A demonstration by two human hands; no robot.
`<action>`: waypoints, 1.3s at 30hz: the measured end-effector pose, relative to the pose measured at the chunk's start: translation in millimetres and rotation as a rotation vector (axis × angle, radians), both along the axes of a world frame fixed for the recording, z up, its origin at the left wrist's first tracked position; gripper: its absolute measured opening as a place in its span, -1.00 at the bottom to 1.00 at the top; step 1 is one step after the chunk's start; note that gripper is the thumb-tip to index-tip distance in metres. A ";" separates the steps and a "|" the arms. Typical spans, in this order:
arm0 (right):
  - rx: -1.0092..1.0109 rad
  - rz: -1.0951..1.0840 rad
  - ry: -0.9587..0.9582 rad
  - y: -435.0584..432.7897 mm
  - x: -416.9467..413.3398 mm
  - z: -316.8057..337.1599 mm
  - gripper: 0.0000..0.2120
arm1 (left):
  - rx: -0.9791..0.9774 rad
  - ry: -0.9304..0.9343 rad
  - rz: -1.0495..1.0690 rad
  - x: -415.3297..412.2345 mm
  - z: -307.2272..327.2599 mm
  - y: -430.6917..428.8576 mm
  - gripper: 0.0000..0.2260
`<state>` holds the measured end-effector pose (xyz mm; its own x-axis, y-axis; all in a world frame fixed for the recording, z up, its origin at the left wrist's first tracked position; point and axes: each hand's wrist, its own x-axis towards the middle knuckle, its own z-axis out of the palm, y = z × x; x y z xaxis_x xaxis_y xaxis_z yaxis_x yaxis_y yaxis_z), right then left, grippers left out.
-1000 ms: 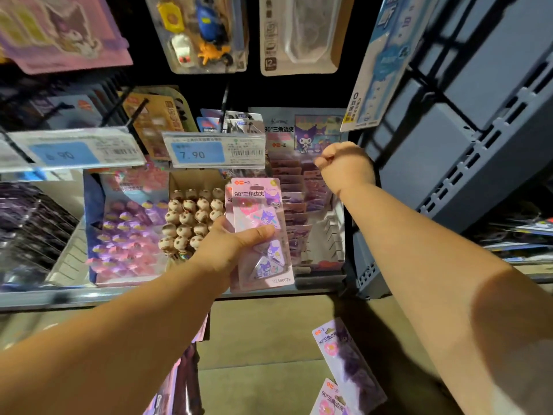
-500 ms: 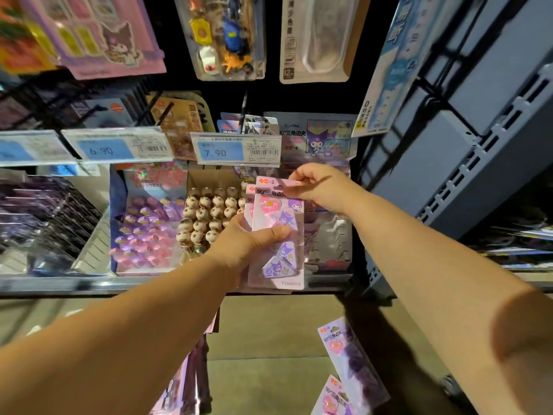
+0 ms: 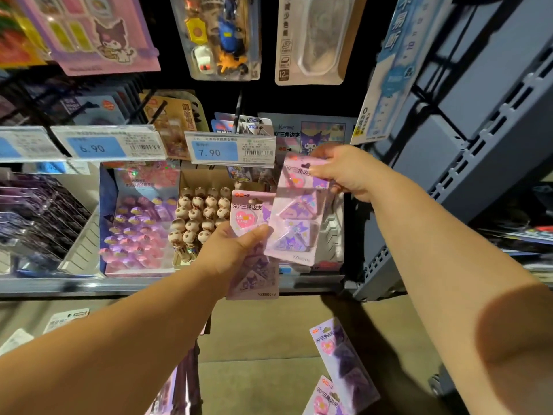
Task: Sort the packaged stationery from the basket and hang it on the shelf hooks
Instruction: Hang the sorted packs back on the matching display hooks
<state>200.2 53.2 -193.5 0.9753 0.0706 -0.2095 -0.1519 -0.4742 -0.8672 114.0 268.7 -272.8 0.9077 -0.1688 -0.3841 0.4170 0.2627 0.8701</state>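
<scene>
My left hand [image 3: 230,250] grips a pink carded pack of triangle clips [image 3: 254,274] in front of the shelf, thumb across its face. My right hand [image 3: 344,172] pinches the top of a second, identical pink pack [image 3: 296,223], which hangs to the right of the first and overlaps its upper right corner. Behind them a black shelf hook [image 3: 238,112] sticks out above the 7.90 price tag [image 3: 230,151]. Two more of the same packs [image 3: 344,363] lie low in view at the bottom right.
Display boxes of purple-topped pens [image 3: 140,223] and round-headed pens [image 3: 200,214] stand on the shelf. Carded goods hang above, among them a toy pack [image 3: 221,37] and a pink sticker card [image 3: 98,31]. A grey-blue shelf upright [image 3: 466,151] rises on the right.
My right hand came down from the upper hook area, took the front pack by its top and lifted it away to the right of the pack my left hand holds.
</scene>
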 end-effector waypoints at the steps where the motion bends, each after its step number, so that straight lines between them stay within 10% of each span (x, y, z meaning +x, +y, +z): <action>1: -0.002 -0.020 -0.019 -3.2 1.6 2.0 -0.78 | 0.022 0.007 0.026 0.3 -1.0 0.6 -0.85; 17: -0.073 -0.416 -0.080 -22.3 5.1 7.0 -0.78 | 0.070 0.039 0.026 -3.7 -8.9 8.3 -0.78; 39: -0.202 -0.284 -0.085 -15.4 -28.1 -7.9 -0.83 | 0.022 0.034 0.007 -0.7 -9.4 11.4 -0.61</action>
<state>172.0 37.8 -201.5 0.9645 -0.2407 -0.1087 -0.2338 -0.5867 -0.7753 113.3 280.2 -282.2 0.8951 -0.1533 -0.4186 0.4449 0.2464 0.8610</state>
